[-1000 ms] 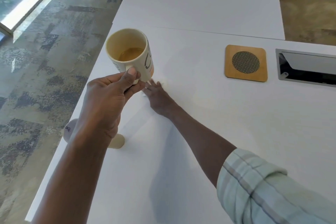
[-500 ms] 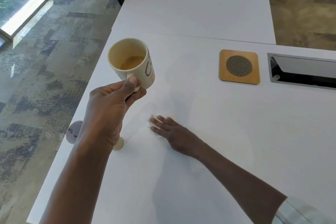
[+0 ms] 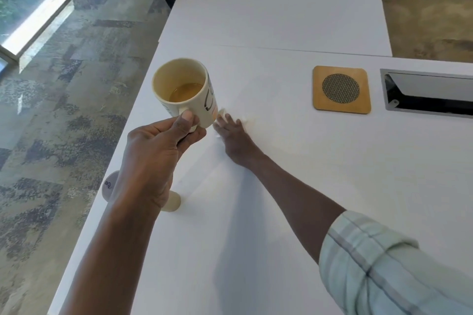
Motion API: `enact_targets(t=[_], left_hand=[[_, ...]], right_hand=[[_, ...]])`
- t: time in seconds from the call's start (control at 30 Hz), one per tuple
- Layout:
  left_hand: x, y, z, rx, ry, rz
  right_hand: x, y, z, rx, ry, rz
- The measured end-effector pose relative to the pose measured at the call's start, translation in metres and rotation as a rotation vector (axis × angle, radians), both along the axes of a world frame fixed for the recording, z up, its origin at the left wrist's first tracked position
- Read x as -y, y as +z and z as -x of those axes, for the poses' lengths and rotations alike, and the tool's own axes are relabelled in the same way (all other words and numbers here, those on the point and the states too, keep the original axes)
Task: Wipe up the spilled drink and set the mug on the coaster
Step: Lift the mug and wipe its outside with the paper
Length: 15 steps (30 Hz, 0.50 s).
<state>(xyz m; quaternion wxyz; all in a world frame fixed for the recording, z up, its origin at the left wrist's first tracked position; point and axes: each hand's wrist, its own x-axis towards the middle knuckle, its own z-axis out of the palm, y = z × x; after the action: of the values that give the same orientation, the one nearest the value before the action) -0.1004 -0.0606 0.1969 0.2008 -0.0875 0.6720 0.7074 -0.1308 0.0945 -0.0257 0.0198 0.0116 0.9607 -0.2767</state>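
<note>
Cream mug [image 3: 184, 96] with black lettering, tan wooden coaster [image 3: 341, 89] with dark mesh, white table [image 3: 281, 186].

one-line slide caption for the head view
Left hand holds mug up; right hand wipes table beside it; coaster bare.

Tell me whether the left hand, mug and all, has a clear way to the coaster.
Probably yes. The left hand holds the mug above the table, and the coaster lies bare. Only the right hand, wiping low with a tissue, sits between.
</note>
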Motion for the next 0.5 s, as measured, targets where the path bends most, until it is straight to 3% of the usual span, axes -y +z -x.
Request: enact_targets(t=[0.37, 0.43, 0.5], left_hand=[[-0.013, 0.014, -0.019, -0.01, -0.028, -0.001], [-0.016, 0.018, -0.025, -0.003, -0.038, 0.01], [-0.018, 0.022, -0.031, 0.01, -0.054, 0.024]], right_hand=[[0.044, 0.017, -0.115, 0.042, 0.372, 0.115], [0.044, 0.022, -0.139, 0.114, 0.347, 0.216], [0.04, 0.033, -0.159, 0.257, 0.146, 0.461]])
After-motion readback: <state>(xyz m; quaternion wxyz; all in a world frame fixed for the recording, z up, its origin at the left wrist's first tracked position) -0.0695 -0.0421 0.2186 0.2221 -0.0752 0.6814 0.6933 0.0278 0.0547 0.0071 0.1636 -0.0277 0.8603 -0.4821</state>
